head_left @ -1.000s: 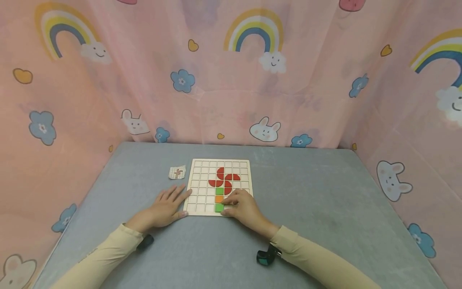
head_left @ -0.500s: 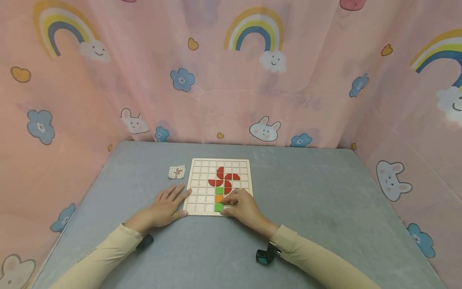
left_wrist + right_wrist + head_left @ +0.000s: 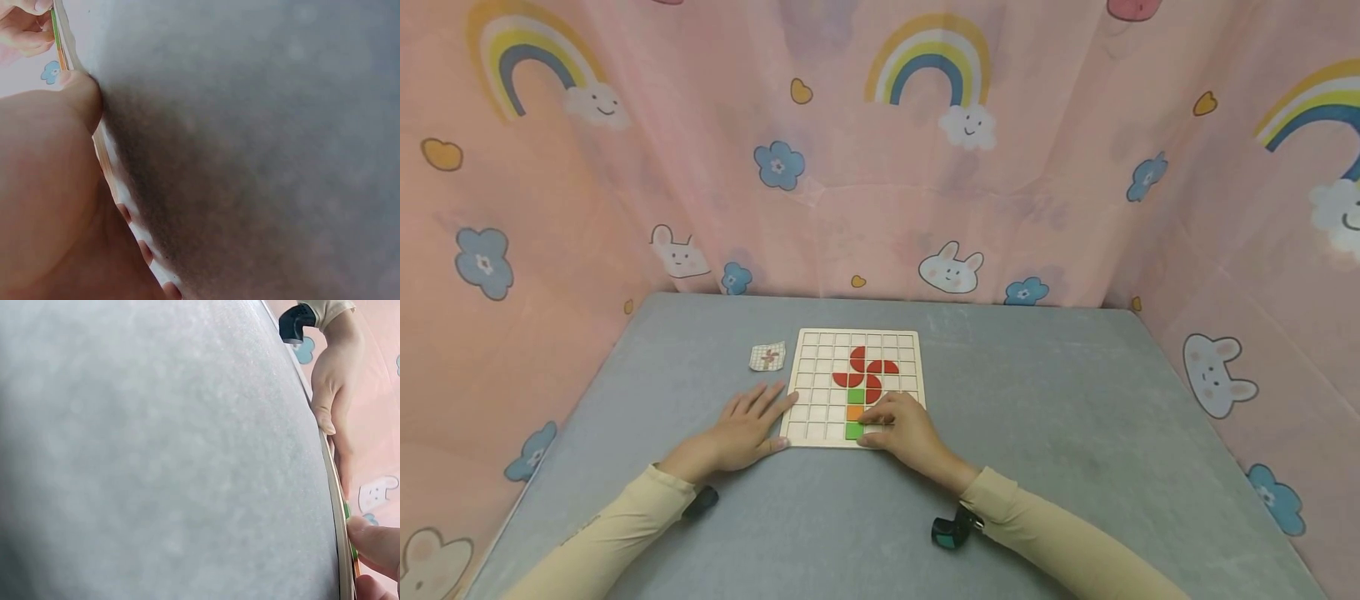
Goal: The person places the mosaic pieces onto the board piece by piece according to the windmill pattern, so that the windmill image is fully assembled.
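Note:
A square wooden grid board (image 3: 815,396) lies on the table. Red curved pieces (image 3: 873,389) form a pinwheel on it, and below them run a green tile (image 3: 856,396), an orange tile (image 3: 854,412) and a lower green tile (image 3: 853,431) in a column. My right hand (image 3: 907,433) pinches the lower green tile between thumb and finger at its right side; the right wrist view shows the thumb (image 3: 375,540) against green. Fingers spread, my left hand (image 3: 737,435) rests at the board's left edge, its thumb touching the lower left corner.
A small paper card (image 3: 767,357) printed with a pinwheel on a grid lies left of the board's upper corner. The grey table (image 3: 1037,433) is enclosed behind and at the sides by a pink patterned curtain (image 3: 865,217).

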A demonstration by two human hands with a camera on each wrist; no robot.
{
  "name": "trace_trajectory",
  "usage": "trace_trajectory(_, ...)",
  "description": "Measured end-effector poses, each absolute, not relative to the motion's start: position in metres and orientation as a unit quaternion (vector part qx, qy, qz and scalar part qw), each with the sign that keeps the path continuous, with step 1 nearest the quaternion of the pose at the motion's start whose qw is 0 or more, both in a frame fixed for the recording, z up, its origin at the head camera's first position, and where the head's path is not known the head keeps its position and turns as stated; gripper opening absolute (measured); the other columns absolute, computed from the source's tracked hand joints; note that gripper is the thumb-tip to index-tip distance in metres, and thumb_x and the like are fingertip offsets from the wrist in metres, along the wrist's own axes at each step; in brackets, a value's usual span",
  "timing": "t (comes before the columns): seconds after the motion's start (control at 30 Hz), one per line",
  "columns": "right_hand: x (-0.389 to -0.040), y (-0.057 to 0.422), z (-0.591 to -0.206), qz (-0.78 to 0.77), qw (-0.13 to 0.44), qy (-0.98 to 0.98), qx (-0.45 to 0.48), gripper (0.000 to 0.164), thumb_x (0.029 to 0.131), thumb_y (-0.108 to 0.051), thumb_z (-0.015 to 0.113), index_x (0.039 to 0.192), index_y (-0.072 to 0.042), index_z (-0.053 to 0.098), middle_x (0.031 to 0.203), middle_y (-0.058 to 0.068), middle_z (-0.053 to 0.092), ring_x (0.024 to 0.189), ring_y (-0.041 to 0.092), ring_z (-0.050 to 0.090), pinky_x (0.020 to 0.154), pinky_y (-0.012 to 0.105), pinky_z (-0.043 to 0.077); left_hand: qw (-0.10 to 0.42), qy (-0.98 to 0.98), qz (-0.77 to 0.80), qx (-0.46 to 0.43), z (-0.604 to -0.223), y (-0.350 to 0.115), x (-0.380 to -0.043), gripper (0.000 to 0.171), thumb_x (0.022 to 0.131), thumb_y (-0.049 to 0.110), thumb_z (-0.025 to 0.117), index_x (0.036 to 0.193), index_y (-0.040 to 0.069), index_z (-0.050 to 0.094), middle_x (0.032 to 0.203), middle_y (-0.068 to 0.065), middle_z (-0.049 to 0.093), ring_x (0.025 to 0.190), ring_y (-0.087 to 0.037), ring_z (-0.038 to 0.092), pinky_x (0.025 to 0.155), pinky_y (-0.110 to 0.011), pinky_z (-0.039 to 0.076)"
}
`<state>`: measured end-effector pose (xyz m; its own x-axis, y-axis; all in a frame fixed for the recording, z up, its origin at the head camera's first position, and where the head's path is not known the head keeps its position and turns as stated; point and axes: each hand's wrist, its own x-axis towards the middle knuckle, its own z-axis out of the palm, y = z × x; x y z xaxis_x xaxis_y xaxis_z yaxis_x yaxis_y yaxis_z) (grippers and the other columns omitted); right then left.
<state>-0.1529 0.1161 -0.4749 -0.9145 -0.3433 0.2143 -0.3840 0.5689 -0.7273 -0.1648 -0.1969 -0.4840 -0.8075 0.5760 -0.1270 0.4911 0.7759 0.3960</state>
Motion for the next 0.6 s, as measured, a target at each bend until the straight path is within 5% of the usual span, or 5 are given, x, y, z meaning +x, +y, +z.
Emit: trace_trajectory(0.6, -0.165, 0.145, -0.472, 0.455, 0.028, -0.86, 0.229, 0.017, 0.092, -0.011, 0.083, 0.108, -0.004, 0.083, 0.094, 0.004, 0.071, 0.081, 0.014, 0.057, 0.071, 0.026, 0.046, 0.112, 0.934, 0.182, 0.288, -0.484, -0.2, -0.165, 0.076, 0.107, 0.041, 0.061, 0.166, 0.007, 0.03, 0.173, -0.026, 0.018, 0.157, -0.055, 0.015, 0.12, -0.075, 0.015)
